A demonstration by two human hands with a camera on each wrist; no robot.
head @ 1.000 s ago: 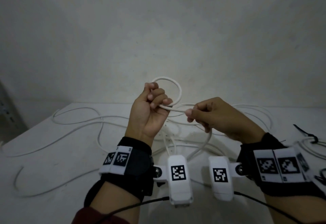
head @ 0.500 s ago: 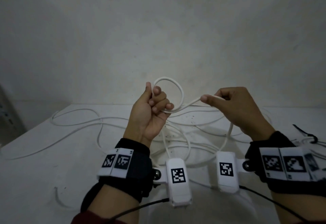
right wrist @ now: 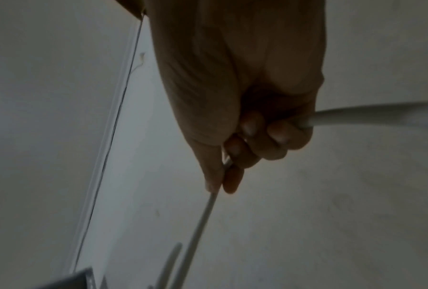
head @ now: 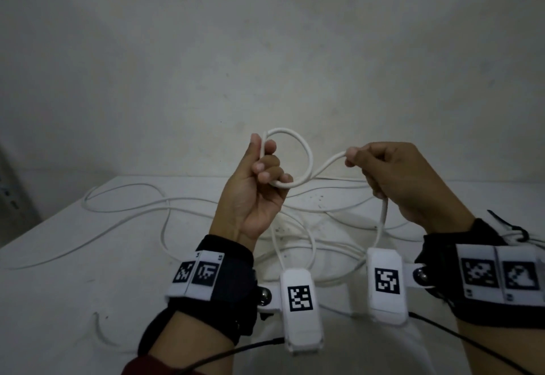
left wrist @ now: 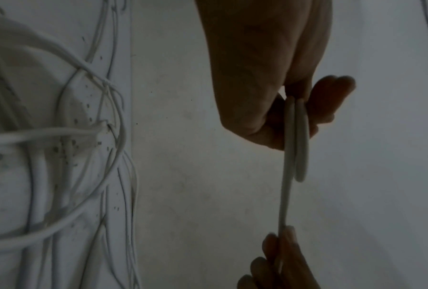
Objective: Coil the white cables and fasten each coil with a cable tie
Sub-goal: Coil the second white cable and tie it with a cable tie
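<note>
One loop so far. Nearest, slack white cable (head: 298,245) lies tangled across the surface (head: 88,286) below both wrists. Above it, left hand (head: 253,194) has its grip curled round the small loop (head: 295,159), two strands side by side between thumb and fingers in the left wrist view. Right hand (head: 395,180) pinches the running strand between thumb and forefinger, the rest of the cable trailing through the curled fingers and down to the surface.

Change over the last second: right hand has risen and drawn away from the left, pulling out a fresh length. Judgement: second turn being fed; coiling barely begun. Black cable tie (head: 513,228) at the right edge, untouched. Far side: more slack toward the back edge.
</note>
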